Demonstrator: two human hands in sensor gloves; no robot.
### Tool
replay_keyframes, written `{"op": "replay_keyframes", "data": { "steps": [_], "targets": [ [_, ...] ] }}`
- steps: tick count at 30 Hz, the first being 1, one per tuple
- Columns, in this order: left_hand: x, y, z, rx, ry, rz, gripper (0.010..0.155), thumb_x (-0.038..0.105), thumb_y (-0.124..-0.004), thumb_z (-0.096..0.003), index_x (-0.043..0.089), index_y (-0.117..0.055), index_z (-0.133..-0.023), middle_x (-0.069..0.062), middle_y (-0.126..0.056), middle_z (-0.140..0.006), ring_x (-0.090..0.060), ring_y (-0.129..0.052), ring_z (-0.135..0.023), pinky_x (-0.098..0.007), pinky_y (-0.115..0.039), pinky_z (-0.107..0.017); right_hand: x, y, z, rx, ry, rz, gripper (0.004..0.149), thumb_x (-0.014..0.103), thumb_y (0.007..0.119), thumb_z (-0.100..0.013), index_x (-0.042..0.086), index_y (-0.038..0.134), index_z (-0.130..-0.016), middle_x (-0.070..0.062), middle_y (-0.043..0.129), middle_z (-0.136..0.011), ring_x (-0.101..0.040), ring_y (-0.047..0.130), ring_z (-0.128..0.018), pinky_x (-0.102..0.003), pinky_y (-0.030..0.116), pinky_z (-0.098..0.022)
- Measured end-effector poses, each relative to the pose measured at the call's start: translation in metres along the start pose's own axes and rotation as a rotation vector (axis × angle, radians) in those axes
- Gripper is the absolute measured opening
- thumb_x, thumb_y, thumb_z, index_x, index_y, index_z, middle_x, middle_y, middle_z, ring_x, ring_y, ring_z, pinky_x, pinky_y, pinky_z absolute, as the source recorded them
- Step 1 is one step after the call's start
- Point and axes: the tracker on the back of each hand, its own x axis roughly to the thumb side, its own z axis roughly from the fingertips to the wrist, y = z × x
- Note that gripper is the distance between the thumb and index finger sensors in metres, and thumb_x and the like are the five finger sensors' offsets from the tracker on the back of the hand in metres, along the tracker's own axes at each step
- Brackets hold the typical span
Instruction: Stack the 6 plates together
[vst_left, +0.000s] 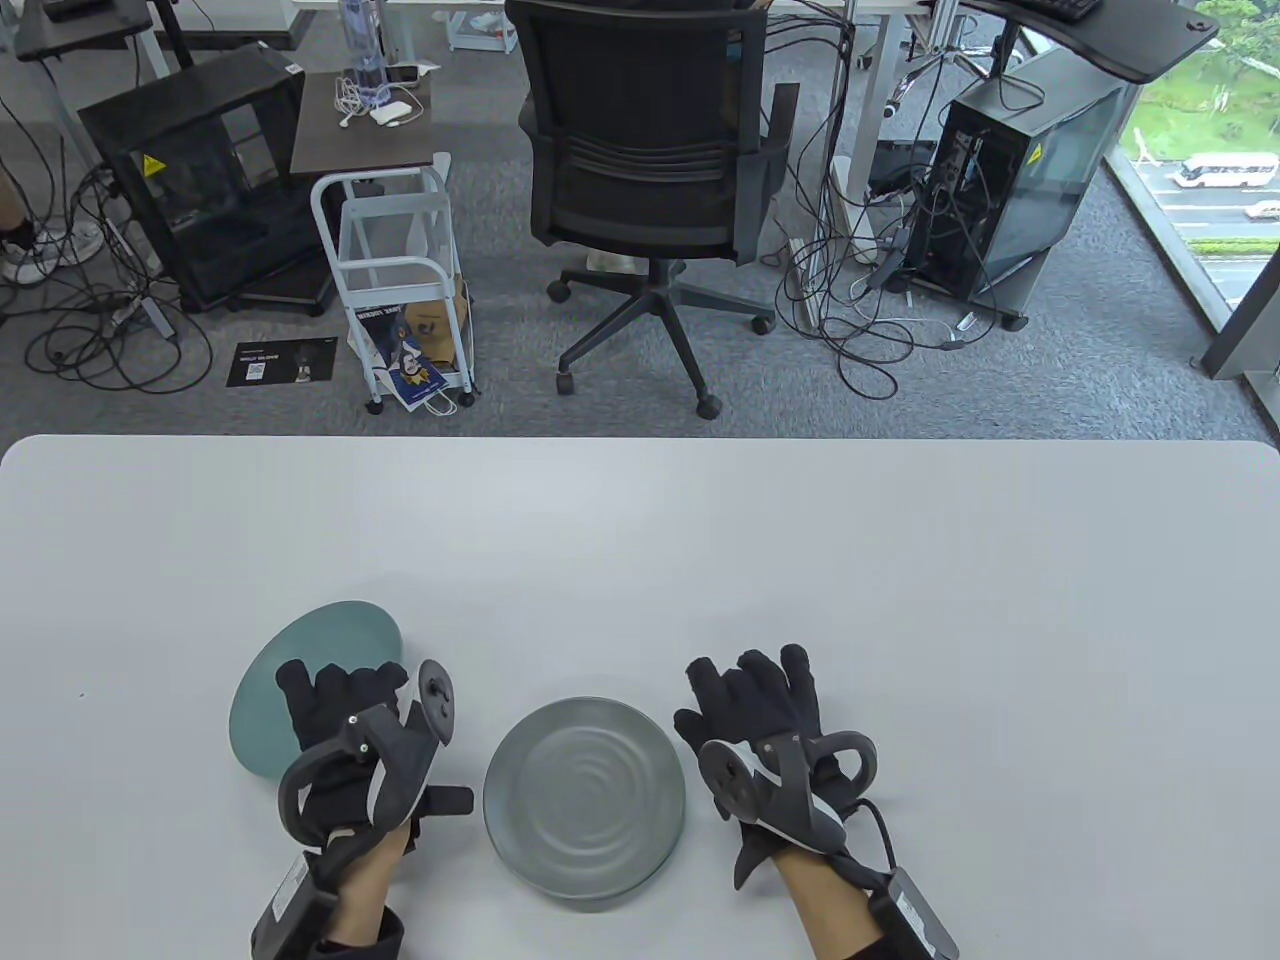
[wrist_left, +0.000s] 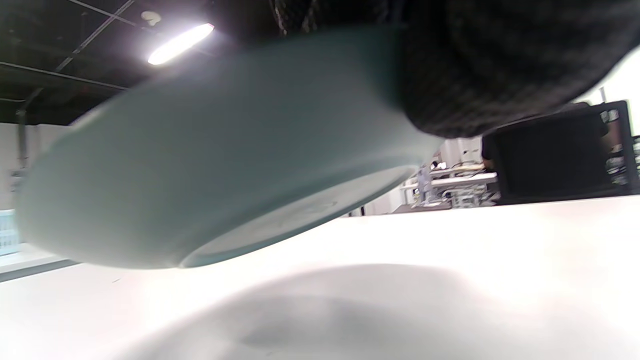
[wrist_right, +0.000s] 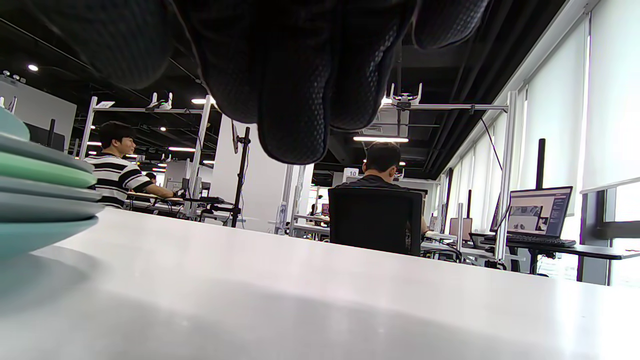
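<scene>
A stack of several plates (vst_left: 585, 795) sits near the table's front edge between my hands, a grey ridged plate on top. Its edges show at the left of the right wrist view (wrist_right: 40, 200). My left hand (vst_left: 345, 715) grips a teal plate (vst_left: 300, 660) by its near rim and holds it tilted, to the left of the stack. In the left wrist view the plate (wrist_left: 200, 165) hangs tilted just above the table, my fingers (wrist_left: 475, 75) over its rim. My right hand (vst_left: 755, 705) rests open and empty on the table to the right of the stack.
The white table (vst_left: 800, 560) stretches far and to the right of the hands. A black office chair (vst_left: 645, 170) stands on the floor beyond the far edge.
</scene>
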Motion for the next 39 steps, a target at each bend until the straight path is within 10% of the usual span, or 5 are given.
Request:
{"op": "replay_keyframes", "data": {
  "steps": [39],
  "targets": [
    [0.07, 0.045, 0.075, 0.278, -0.483, 0.124, 0.039, 0.046, -0.096, -0.0288, 0.034, -0.086, -0.065, 0.01, -0.095, -0.053, -0.003, -0.086, -0.079, -0.043, -0.043, -0.089, 0.02, -0.017, -0.044, 0.131, 0.208, -0.414, 0.058, 0.063, 0.06, -0.053, 0.029, 0.068, -0.099, 0.007, 0.094, -0.075, -0.023, 0.074, -0.095, -0.056, 0.039, -0.08]
  ]
}}
